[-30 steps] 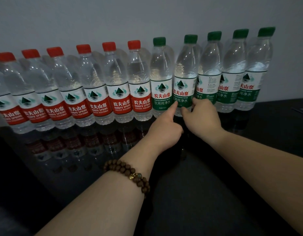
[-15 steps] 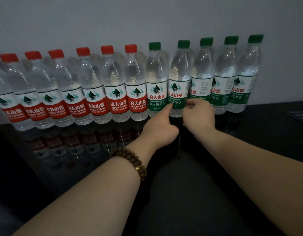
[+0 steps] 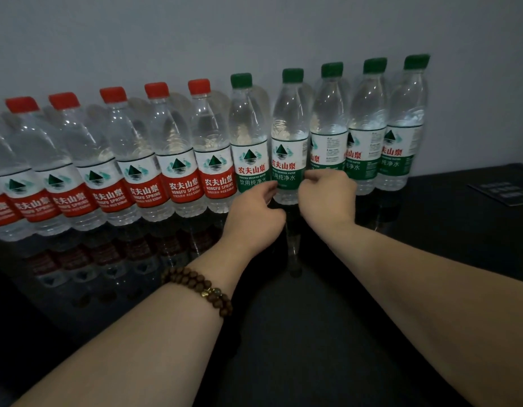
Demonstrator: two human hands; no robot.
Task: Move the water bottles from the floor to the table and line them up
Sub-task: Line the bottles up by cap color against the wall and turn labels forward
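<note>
Since both your hands sit on it, take the second green-capped bottle point(image 3: 289, 136) as reference. It stands on the black table point(image 3: 313, 333) in the row along the grey wall point(image 3: 254, 30), second from the left of the five green-capped bottles point(image 3: 371, 127).

Hands:
- Your left hand point(image 3: 251, 218) comes in from the reference's left, fingers curled, with the forefinger tip on the lower left edge of its green label and the thumb tucked near its base. It's gripping the bottle
- Your right hand point(image 3: 327, 201) comes in from its right, fingers curled round the right edge of the label at about the same height. It's also gripping the bottle
- The backs of both hands face you, so palm contact is hidden

Row, relative to the reference:
- The first green-capped bottle point(image 3: 248, 136) is just left of it. I can't tell if the bodies touch
- Three more green caps sit to its right, packed side by side, and your right hand partly covers the nearest one
- Left of the green group, six red-capped bottles point(image 3: 172, 133) run on in the same line, and the frame edge cuts the farthest one
- Every bottle is standing on the table with its cap on
- The reference label faces you. The labels on the two bottles right of it are turned and show small print

Other items:
- A beaded bracelet point(image 3: 201, 284) is on your left wrist, on the near side of the reference
- A dark printed card point(image 3: 503, 190) lies flat on the table, well right of the reference and past the last bottle
- The glossy tabletop mirrors the row just in front of it
</note>
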